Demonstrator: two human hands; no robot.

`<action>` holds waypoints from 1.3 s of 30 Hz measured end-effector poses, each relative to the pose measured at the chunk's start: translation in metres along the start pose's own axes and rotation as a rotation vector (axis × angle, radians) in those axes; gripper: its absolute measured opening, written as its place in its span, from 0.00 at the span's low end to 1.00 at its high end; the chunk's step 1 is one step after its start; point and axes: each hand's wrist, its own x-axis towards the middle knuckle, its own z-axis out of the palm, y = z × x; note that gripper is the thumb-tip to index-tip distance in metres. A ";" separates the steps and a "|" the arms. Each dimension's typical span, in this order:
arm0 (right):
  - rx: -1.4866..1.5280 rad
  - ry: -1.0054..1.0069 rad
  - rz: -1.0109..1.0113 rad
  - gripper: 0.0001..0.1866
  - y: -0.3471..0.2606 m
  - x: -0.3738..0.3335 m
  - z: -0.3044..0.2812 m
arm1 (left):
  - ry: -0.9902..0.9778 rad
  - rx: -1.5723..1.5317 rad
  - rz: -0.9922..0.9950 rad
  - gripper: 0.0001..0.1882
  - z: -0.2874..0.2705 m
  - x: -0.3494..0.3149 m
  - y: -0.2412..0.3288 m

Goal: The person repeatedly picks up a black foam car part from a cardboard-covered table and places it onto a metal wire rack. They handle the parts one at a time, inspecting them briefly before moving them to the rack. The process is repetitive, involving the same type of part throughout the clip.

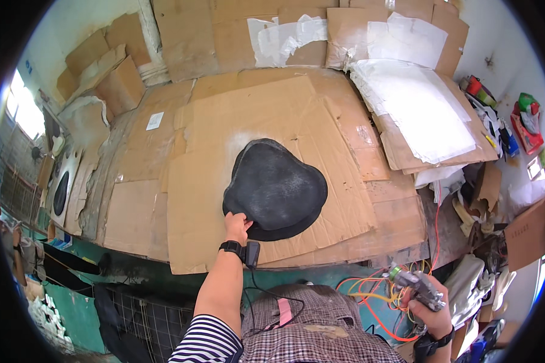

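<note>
A black rounded-triangular padded piece, shaped like a seat cushion (pixel 278 184), lies on a big cardboard sheet (pixel 203 151) in front of me. A second black layer shows along its lower edge. At the near left corner of the piece, my left hand (pixel 236 226) pinches its edge. My right hand (pixel 431 313) is off to the right, past the table's front edge, wrapped round a metal spray gun (pixel 415 283). Orange and yellow hoses (pixel 374 297) coil beside the gun. What lies under the black piece is hidden.
White sheets on a cardboard stack (pixel 418 115) sit at the table's right. Cardboard panels (pixel 242 36) line the back. Another black oval piece (pixel 61 193) is at the far left. A wire-mesh rack (pixel 145 320) stands low left, and clutter (pixel 496 130) crowds the right wall.
</note>
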 end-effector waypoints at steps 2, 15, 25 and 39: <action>0.036 0.036 0.030 0.29 0.006 -0.003 0.007 | -0.176 -0.099 0.082 0.17 0.024 -0.019 0.022; -0.099 -0.037 0.012 0.28 0.019 0.002 0.014 | -0.663 -0.580 0.401 0.09 0.110 -0.052 0.199; -0.164 -0.155 0.079 0.27 0.008 0.015 0.022 | -0.769 -0.603 0.669 0.09 0.019 -0.088 0.278; -0.151 -0.034 0.047 0.27 -0.022 -0.004 0.017 | -0.769 -0.848 0.714 0.16 -0.163 -0.136 0.226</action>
